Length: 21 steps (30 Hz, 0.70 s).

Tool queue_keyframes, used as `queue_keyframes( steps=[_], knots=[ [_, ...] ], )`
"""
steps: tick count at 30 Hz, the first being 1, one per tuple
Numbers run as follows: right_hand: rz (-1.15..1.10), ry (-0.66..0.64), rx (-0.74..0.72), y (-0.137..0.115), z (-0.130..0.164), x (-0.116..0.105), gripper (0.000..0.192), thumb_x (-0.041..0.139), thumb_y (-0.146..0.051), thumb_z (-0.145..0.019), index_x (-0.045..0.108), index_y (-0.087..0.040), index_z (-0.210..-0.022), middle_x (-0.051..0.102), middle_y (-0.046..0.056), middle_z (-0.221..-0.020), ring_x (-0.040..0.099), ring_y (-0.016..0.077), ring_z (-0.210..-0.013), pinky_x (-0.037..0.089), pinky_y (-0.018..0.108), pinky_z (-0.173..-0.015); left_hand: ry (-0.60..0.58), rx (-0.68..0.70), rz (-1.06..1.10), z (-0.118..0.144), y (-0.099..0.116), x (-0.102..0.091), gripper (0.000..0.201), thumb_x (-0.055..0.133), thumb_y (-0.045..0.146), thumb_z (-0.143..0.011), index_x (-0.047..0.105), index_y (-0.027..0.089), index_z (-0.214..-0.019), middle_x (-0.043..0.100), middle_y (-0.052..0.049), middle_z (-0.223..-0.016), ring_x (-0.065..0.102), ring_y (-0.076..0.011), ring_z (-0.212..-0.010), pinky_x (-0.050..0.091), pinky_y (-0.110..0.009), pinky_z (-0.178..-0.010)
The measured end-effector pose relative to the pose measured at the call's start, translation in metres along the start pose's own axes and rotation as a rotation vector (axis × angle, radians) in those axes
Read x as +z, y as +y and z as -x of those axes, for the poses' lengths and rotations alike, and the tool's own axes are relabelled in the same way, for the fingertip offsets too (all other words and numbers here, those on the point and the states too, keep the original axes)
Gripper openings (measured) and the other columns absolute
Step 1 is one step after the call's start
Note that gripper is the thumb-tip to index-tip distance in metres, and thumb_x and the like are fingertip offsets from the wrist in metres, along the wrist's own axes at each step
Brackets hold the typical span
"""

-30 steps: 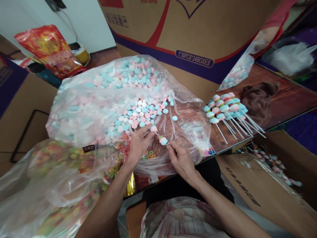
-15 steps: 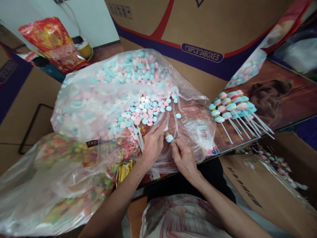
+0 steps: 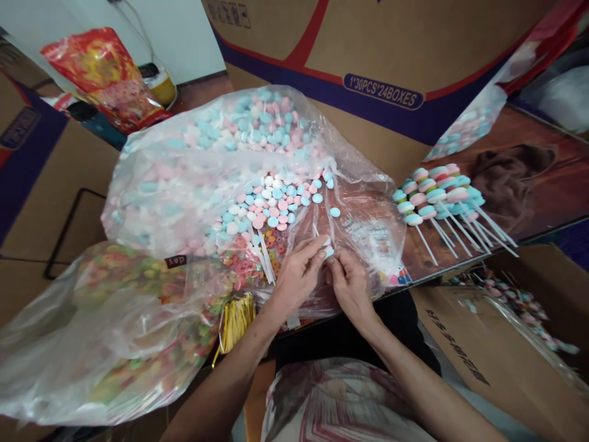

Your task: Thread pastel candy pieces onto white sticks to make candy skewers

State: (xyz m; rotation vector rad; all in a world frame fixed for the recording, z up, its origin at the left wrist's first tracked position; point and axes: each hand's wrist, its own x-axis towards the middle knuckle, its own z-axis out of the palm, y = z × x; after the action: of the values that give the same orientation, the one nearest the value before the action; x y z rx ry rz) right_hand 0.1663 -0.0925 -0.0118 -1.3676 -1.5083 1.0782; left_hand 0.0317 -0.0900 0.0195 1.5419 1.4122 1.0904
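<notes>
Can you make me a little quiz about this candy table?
1. True or false: the left hand and right hand meet at one candy stick.
2. Which colours are the loose candies in the open clear bag?
3. The finished candy sticks lie: A) to the right of the hands, B) inside the bag, C) on the floor.

Key: 1 true. 2 pink, blue and white. 3 A.

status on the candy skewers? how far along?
Done: a pile of finished skewers lies right of the bag. In hand: left hand and right hand pinch one stick with candy. Left: the open bag of loose candies looks mostly full.
</notes>
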Motion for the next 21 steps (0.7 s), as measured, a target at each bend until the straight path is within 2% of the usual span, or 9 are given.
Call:
queue_keyframes(
  steps=[2, 4, 7, 9, 10, 12, 15, 18, 21],
  knots=[
    [-0.033, -0.015, -0.011, 0.0, -0.001, -0.001, 0.031, 0.047, -0.034, -0.099, 0.048, -0.022, -0.069, 0.049, -0.003, -0.06, 0.047, 0.0137, -0.057, 0.035, 0.027, -0.058, -0.009, -0.026, 0.056, -0.002, -0.001, -0.013, 0.036, 0.054, 0.036, -0.096, 0.069, 0.022, -0.126, 0.066, -0.008, -0.135, 0.062, -0.0218, -0.125, 0.047, -0.035, -0.109],
    [-0.044, -0.037, -0.015, -0.002, 0.0, -0.001, 0.032, 0.048, -0.033, -0.099, 0.048, -0.022, -0.069, 0.05, -0.003, -0.059, 0.047, 0.0129, -0.055, 0.035, 0.026, -0.057, 0.059, -0.059, 0.01, -0.006, -0.006, -0.033, 0.035, 0.055, 0.036, -0.095, 0.071, 0.021, -0.122, 0.071, -0.008, -0.128, 0.068, -0.0216, -0.113, 0.052, -0.035, -0.1],
    [-0.012, -0.051, -0.019, -0.004, 0.002, -0.001, 0.03, 0.047, -0.031, -0.099, 0.05, -0.022, -0.07, 0.05, -0.004, -0.059, 0.046, 0.0124, -0.053, 0.034, 0.026, -0.056, 0.248, -0.077, -0.291, -0.01, -0.019, -0.065, 0.031, 0.054, 0.031, -0.092, 0.075, 0.019, -0.112, 0.077, -0.007, -0.1, 0.071, -0.0205, -0.086, 0.055, -0.034, -0.083],
    [0.016, -0.05, -0.033, -0.004, 0.003, -0.001, 0.029, 0.048, -0.03, -0.098, 0.051, -0.022, -0.071, 0.049, -0.004, -0.059, 0.046, 0.0126, -0.054, 0.033, 0.027, -0.056, 0.293, -0.051, -0.529, -0.01, -0.027, -0.08, 0.027, 0.054, 0.027, -0.09, 0.077, 0.019, -0.102, 0.076, -0.007, -0.09, 0.069, -0.0218, -0.082, 0.053, -0.036, -0.082],
    [0.026, -0.051, -0.039, -0.003, 0.003, 0.0, 0.029, 0.048, -0.03, -0.098, 0.051, -0.022, -0.071, 0.049, -0.003, -0.059, 0.046, 0.0127, -0.054, 0.033, 0.027, -0.056, 0.275, -0.034, -0.621, -0.01, -0.03, -0.083, 0.026, 0.054, 0.025, -0.089, 0.077, 0.019, -0.097, 0.075, -0.007, -0.088, 0.068, -0.0223, -0.083, 0.052, -0.036, -0.082],
    [0.036, -0.051, -0.048, -0.002, 0.003, 0.0, 0.029, 0.048, -0.03, -0.098, 0.051, -0.022, -0.07, 0.048, -0.003, -0.059, 0.044, 0.0128, -0.055, 0.032, 0.027, -0.057, 0.187, -0.007, -0.726, -0.008, -0.034, -0.083, 0.024, 0.054, 0.024, -0.089, 0.077, 0.021, -0.093, 0.073, -0.006, -0.087, 0.066, -0.022, -0.084, 0.05, -0.034, -0.081],
    [0.041, -0.055, -0.053, 0.0, 0.003, 0.0, 0.027, 0.048, -0.03, -0.099, 0.053, -0.021, -0.073, 0.048, -0.004, -0.06, 0.043, 0.0129, -0.056, 0.032, 0.027, -0.057, 0.091, 0.002, -0.797, -0.003, -0.034, -0.074, 0.021, 0.056, 0.023, -0.09, 0.076, 0.023, -0.096, 0.07, -0.005, -0.091, 0.064, -0.021, -0.085, 0.048, -0.03, -0.076],
    [0.039, -0.065, -0.055, 0.0, 0.004, 0.0, 0.026, 0.048, -0.031, -0.099, 0.055, -0.021, -0.076, 0.048, -0.004, -0.06, 0.043, 0.0125, -0.056, 0.032, 0.026, -0.057, 0.065, -0.005, -0.847, -0.001, -0.032, -0.065, 0.02, 0.056, 0.021, -0.089, 0.075, 0.022, -0.094, 0.067, -0.006, -0.093, 0.063, -0.0213, -0.087, 0.046, -0.03, -0.074],
    [0.032, -0.073, -0.056, -0.002, 0.005, 0.0, 0.026, 0.048, -0.031, -0.099, 0.055, -0.021, -0.076, 0.047, -0.004, -0.06, 0.042, 0.0122, -0.056, 0.032, 0.026, -0.057, 0.069, -0.006, -0.807, -0.001, -0.032, -0.066, 0.018, 0.057, 0.019, -0.087, 0.073, 0.021, -0.092, 0.066, -0.006, -0.092, 0.062, -0.0206, -0.083, 0.046, -0.031, -0.074]
  ],
)
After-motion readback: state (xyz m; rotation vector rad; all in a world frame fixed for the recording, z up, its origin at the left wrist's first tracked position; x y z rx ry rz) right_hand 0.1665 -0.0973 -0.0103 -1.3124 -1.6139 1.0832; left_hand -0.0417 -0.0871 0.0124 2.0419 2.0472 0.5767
